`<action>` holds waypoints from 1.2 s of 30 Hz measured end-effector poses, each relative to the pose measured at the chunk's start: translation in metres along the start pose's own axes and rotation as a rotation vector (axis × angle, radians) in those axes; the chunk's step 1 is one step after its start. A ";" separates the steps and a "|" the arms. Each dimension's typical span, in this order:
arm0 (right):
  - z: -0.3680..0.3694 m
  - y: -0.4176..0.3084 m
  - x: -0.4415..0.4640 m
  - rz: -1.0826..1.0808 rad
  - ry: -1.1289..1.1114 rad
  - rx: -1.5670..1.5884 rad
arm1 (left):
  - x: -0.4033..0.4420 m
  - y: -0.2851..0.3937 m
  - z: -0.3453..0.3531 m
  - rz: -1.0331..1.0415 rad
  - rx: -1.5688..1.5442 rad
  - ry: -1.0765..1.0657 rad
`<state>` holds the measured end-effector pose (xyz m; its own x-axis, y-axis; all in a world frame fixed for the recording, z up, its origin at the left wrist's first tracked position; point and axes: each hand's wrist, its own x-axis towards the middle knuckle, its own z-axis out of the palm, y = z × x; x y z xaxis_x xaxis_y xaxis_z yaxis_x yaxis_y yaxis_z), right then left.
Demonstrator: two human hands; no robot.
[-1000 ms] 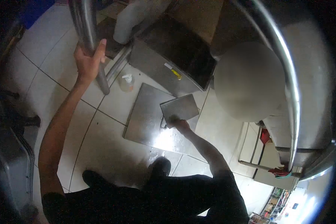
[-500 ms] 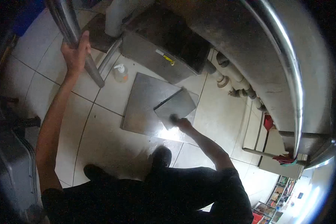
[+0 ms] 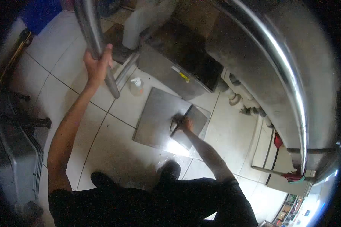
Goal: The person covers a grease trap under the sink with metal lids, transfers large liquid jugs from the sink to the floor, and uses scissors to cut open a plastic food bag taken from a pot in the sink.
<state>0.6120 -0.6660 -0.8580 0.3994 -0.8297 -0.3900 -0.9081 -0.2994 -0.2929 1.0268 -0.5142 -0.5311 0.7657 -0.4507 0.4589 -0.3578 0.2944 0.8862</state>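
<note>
Small metal plate (image 3: pixel 199 118): flat, grey, dull, straight-sided, with a dark line along its left edge. It's over the right part of a larger square metal panel (image 3: pixel 149 119) on the tiled floor (image 3: pixel 113 142), set askew to it. Can't tell whether it lies flat or tilts.

Large panel is brushed grey, with white glare on its near side and wet-looking spots on the floor just nearer.

Right hand (image 3: pixel 185 124) is at the small plate's left edge; fingers blurred and partly hidden, so can't tell whether they grip the edge or just press on it. Dark smudge just left of the hand, with a thin loop shape beside it: could be shadow, reflection or an object.

Left hand (image 3: pixel 97 68) is wrapped around a metal leg (image 3: pixel 90 28), far left; its top runs out of view.

Pump bottle (image 3: pixel 137 88) stands between leg and panel, contents hard to make out. Metal box (image 3: pixel 161 65) sits beyond the panel, top too dark to read, yellow tag (image 3: pixel 184 77) on its front. Pipes (image 3: pixel 236 100) at right are partly hidden by the steel unit (image 3: pixel 254 56). Frame corners are black; grey item (image 3: pixel 13 159) at left is dim and unclear.
</note>
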 end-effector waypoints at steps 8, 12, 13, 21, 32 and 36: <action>-0.150 -0.098 -0.127 -0.423 -0.053 0.198 | -0.002 0.003 -0.004 -0.081 -0.042 0.025; -0.227 -0.153 -0.136 -0.602 -0.190 0.732 | -0.003 -0.007 -0.008 -0.106 0.016 -0.061; -0.253 -0.180 -0.145 -0.621 -0.103 0.957 | -0.001 -0.009 -0.010 -0.124 0.028 -0.043; -0.403 -0.212 0.022 -0.913 0.262 0.286 | -0.001 0.004 -0.012 -0.150 0.007 -0.107; -0.404 -0.296 0.162 -0.316 0.263 0.755 | 0.002 0.001 -0.010 0.112 -0.030 -0.038; -0.402 -0.286 0.190 -0.299 0.154 0.894 | 0.002 -0.001 -0.011 0.150 0.016 -0.033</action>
<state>0.8971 -0.9275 -0.4971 0.5205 -0.8490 -0.0908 -0.3130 -0.0908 -0.9454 1.0351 -0.5060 -0.5320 0.6849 -0.4306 0.5877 -0.4753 0.3473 0.8084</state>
